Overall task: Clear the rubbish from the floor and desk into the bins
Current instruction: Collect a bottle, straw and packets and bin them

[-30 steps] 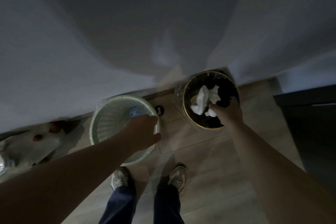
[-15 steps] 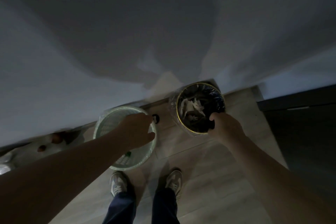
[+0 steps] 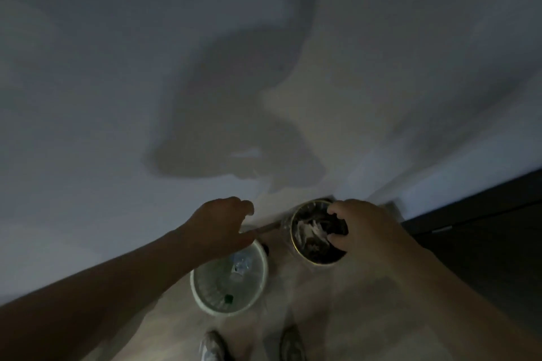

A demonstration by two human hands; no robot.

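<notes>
White crumpled paper point(image 3: 310, 231) lies in the dark bin point(image 3: 318, 231); the pale bin point(image 3: 229, 278) beside it holds what looks like a clear bottle point(image 3: 241, 264). Left hand point(image 3: 220, 224) and right hand point(image 3: 359, 228) hover above, fingers loosely curled, gripping nothing.

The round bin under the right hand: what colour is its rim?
Gold, around a black liner; head view.

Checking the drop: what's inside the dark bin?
Crumpled white paper lies in the dark bin. The right hand covers its right side, so anything there is hidden.
</notes>
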